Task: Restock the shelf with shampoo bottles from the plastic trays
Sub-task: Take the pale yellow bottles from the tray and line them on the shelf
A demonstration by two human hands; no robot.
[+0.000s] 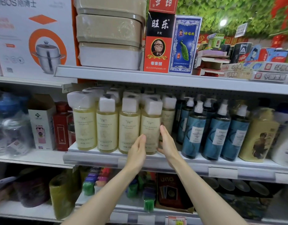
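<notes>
**Yellow bottle pressed between two flat hands at the shelf front**

Head view. A pale-yellow translucent plastic shampoo bottle (pixel 150 125) is seen standing upright at the front edge of the grey metal middle shelf (pixel 94 157). It is cylindrical, with a cream label and a square white cap under clear film. It is flanked by both hands. The left hand (pixel 137 151) is laid flat against its lower left side, fingers straight and together. The right hand (pixel 166 142) is set against its right side, with the fingers stretched upward along the wall and the thumb near the base. The two hands are separated by the bottle's width, and no finger is curled round it.

To its left, three matching yellow bottles (pixel 106 129) are lined up at the shelf front, packed close side by side, with more ranked behind. Just to the right, glossy dark teal pump bottles (pixel 195 132) with white dispensers are ranged. On the shelf above, beige film-wrapped rectangular containers (pixel 107 28) are stacked. Beside them a tall red-and-black cardboard box (pixel 158 43) and a blue printed box (pixel 184 44) are stood upright.
</notes>
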